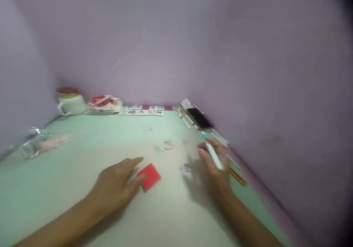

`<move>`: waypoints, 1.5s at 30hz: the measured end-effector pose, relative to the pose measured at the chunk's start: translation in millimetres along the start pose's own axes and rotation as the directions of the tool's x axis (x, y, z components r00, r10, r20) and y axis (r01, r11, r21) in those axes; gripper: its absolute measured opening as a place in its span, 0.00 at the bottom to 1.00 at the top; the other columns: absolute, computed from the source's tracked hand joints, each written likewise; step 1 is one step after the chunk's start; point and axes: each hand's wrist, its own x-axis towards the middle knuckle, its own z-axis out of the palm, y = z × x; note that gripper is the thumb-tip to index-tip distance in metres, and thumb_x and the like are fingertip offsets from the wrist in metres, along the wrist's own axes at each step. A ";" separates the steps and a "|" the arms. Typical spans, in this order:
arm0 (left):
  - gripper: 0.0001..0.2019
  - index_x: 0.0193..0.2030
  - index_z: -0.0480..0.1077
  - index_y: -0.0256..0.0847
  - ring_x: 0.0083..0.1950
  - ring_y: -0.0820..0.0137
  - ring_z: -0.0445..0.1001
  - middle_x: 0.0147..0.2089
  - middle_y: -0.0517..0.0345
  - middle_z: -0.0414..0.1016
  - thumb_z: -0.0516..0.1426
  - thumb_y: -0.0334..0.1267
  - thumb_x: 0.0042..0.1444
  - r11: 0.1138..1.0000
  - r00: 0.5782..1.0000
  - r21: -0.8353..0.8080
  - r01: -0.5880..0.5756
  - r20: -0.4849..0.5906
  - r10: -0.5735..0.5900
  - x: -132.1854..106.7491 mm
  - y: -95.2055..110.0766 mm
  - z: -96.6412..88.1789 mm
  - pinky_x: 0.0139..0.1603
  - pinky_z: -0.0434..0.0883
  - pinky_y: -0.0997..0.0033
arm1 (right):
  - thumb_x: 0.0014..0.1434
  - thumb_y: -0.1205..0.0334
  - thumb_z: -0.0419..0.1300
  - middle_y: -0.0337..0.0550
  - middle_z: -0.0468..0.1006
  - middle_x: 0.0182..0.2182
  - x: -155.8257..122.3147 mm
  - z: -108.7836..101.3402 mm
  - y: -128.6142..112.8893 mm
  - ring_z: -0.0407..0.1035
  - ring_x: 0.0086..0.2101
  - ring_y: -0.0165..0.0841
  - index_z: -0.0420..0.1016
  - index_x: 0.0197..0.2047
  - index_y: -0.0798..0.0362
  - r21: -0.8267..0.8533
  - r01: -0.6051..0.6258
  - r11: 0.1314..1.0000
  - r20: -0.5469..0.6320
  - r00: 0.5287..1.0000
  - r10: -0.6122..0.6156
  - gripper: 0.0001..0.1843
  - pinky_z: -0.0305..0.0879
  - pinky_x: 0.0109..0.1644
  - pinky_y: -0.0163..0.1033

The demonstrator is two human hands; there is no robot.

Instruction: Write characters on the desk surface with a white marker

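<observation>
I sit over a pale green tabletop [118, 127] that fades to a creamy tone in the middle, pushed into a nook of lilac-grey walls: a back wall [132, 48], a left wall [22, 77] and a right wall [281, 92]. The walls are plain apart from a few small specks and smudges.

My left hand [121, 179] lies low over the table, forefinger stretched forward, thumb set apart from it on the left corner of a red square [152, 177]; I cannot tell whether the other fingers grip it from beneath. The square sits near the middle of the table, turned a little askew. My right hand [216, 162] pinches a white marker [213, 155], its light-blue end pointing away from me, and throws a soft shadow on the surface. Between and beyond my hands are small blue and dark character-like marks [163, 146], too blurred to read.

Along the back wall stand a white mug [74, 105], a jar [67, 90] with a reddish lid, a red-and-white soft packet [104, 101] and rows of character cards [140, 112]. Against the right wall lie a dark-screened phone [200, 118], several white pens [184, 120] and a yellow-and-black pencil [237, 177]. Clear plastic wrapping [29, 147] lies at the left edge.
</observation>
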 end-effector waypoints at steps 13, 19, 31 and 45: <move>0.15 0.43 0.65 0.41 0.41 0.61 0.68 0.42 0.52 0.66 0.50 0.47 0.54 0.993 0.998 0.100 -0.066 -0.014 0.068 -6.4 18.0 14.6 0.38 0.64 0.61 | 0.50 0.50 0.58 0.38 0.71 0.21 -3.3 -6.2 0.1 0.65 0.24 0.32 0.71 0.31 0.53 -0.101 -0.088 0.991 0.124 0.987 0.100 0.14 0.59 0.27 0.35; 0.14 0.44 0.65 0.42 0.40 0.62 0.67 0.42 0.52 0.65 0.50 0.46 0.55 0.989 0.993 0.096 -0.109 -0.038 0.113 -6.9 13.0 18.3 0.37 0.64 0.62 | 0.52 0.52 0.58 0.36 0.70 0.21 -2.6 -7.8 -3.9 0.63 0.24 0.31 0.70 0.28 0.52 -0.111 -0.091 0.990 0.104 0.989 0.102 0.12 0.58 0.28 0.34; 0.15 0.47 0.63 0.42 0.40 0.63 0.68 0.44 0.52 0.65 0.48 0.47 0.57 0.986 0.990 0.106 -0.129 -0.034 0.134 -5.7 9.8 19.6 0.37 0.64 0.62 | 0.52 0.43 0.57 0.31 0.55 0.11 -3.6 -7.5 11.6 0.50 0.15 0.25 0.68 0.21 0.54 0.026 -0.111 0.993 0.061 0.992 0.109 0.22 0.45 0.19 0.32; 0.15 0.46 0.65 0.43 0.41 0.62 0.68 0.44 0.52 0.66 0.50 0.45 0.54 0.994 0.994 0.057 -0.093 -0.047 0.095 -9.4 13.8 18.5 0.42 0.65 0.59 | 0.51 0.43 0.58 0.31 0.56 0.12 -2.0 -9.7 13.0 0.52 0.15 0.25 0.68 0.22 0.54 -0.044 -0.149 0.988 0.034 0.988 0.150 0.22 0.46 0.19 0.32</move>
